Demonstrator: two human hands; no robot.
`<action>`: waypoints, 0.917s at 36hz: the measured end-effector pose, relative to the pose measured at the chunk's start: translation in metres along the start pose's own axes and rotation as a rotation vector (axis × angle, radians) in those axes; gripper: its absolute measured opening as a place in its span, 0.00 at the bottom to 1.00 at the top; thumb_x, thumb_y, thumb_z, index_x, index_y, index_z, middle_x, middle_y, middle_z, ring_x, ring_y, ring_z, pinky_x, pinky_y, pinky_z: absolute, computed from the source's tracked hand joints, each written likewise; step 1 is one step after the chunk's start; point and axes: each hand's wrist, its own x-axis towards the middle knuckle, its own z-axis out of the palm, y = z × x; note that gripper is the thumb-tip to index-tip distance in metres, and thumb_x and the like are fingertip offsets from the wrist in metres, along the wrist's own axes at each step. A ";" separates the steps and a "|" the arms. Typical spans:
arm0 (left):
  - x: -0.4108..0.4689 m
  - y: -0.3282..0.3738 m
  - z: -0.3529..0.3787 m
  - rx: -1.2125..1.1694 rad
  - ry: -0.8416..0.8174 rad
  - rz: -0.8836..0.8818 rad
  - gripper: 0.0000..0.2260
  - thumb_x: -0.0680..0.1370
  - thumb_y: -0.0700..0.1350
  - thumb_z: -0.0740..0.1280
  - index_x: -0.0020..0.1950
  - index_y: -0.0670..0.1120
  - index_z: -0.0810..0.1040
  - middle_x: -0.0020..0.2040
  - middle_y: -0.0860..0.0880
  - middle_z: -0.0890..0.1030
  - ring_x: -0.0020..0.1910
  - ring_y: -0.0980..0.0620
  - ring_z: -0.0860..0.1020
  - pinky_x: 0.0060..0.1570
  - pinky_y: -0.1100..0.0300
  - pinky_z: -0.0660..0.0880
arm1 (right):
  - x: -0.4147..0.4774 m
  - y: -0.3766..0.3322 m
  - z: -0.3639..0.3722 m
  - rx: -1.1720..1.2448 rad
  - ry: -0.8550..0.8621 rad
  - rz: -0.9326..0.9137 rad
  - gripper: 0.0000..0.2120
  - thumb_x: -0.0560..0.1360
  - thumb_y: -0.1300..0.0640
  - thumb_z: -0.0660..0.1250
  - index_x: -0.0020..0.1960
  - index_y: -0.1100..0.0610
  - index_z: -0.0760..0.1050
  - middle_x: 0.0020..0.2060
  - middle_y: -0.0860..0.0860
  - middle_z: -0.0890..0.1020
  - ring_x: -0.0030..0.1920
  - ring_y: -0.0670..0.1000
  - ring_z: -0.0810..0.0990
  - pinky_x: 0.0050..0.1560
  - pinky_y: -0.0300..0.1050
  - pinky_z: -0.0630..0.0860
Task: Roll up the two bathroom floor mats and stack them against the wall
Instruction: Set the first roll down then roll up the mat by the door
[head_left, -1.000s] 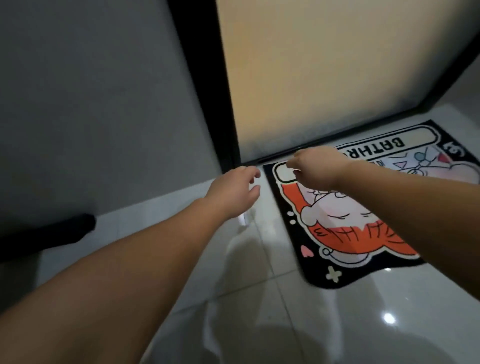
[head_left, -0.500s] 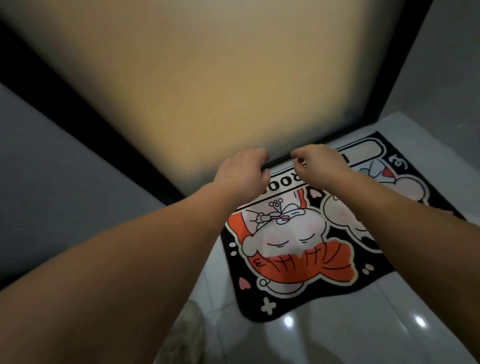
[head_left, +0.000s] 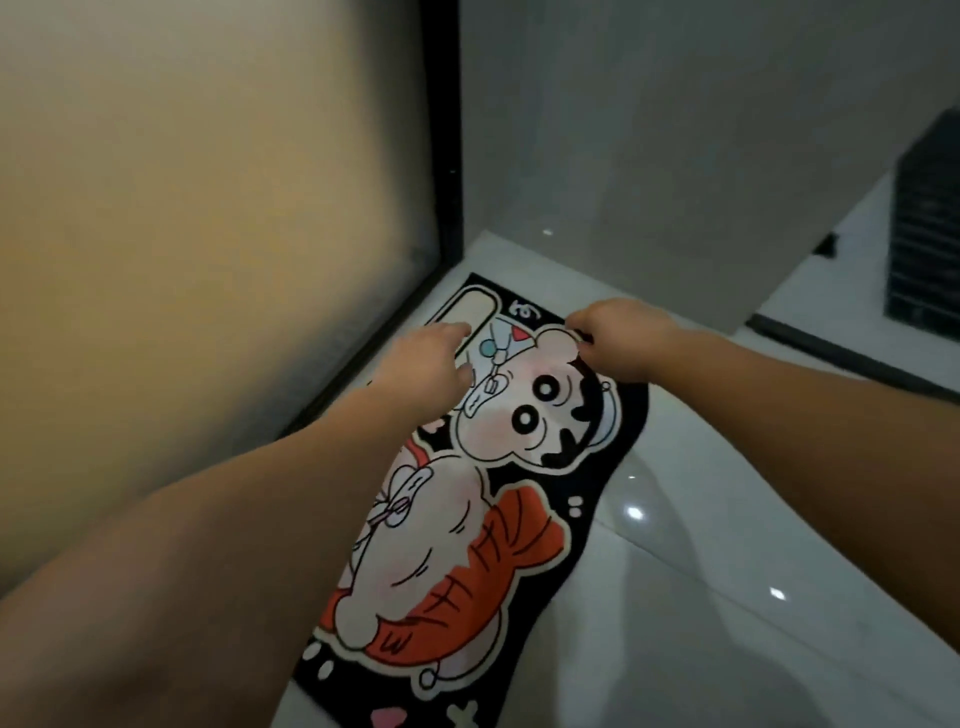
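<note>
One floor mat (head_left: 524, 525), black with a cartoon figure and an orange fish, lies flat on the white tiles along the foot of the glass door. My left hand (head_left: 423, 371) hovers over the mat's far left part, its fingers spread and pointing at the cream label panel, holding nothing. My right hand (head_left: 621, 340) is at the mat's far right edge with its fingers curled down, pinching the black border there. A second mat is not in view.
A frosted glass door (head_left: 208, 234) in a black frame (head_left: 447, 156) runs along the mat's left side. A grey wall (head_left: 675, 156) meets it at the far corner. A dark ribbed box (head_left: 924, 234) stands at the far right on the glossy tile floor (head_left: 727, 597).
The view has swung right along the mat. Both hands have moved from the mat's middle by the door to its far end, and the right hand has come down on the edge.
</note>
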 end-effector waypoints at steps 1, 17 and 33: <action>0.004 0.003 0.005 -0.014 -0.003 0.002 0.23 0.78 0.47 0.62 0.72 0.46 0.65 0.69 0.44 0.71 0.66 0.44 0.70 0.65 0.51 0.67 | 0.000 0.006 0.004 0.018 -0.007 0.033 0.15 0.75 0.54 0.59 0.60 0.51 0.73 0.56 0.55 0.79 0.55 0.58 0.76 0.46 0.46 0.72; 0.015 0.002 0.033 0.072 -0.042 0.043 0.27 0.78 0.47 0.62 0.76 0.48 0.58 0.74 0.48 0.65 0.72 0.48 0.62 0.72 0.50 0.59 | 0.052 0.051 0.090 0.216 -0.285 0.254 0.30 0.73 0.56 0.66 0.71 0.61 0.57 0.64 0.62 0.68 0.61 0.63 0.72 0.54 0.50 0.71; -0.004 0.005 0.034 -0.037 -0.047 -0.158 0.21 0.77 0.43 0.62 0.70 0.49 0.68 0.69 0.50 0.70 0.64 0.49 0.71 0.60 0.55 0.70 | 0.090 0.063 0.099 0.373 -0.195 0.414 0.09 0.70 0.58 0.66 0.34 0.59 0.69 0.37 0.57 0.77 0.35 0.55 0.75 0.38 0.43 0.71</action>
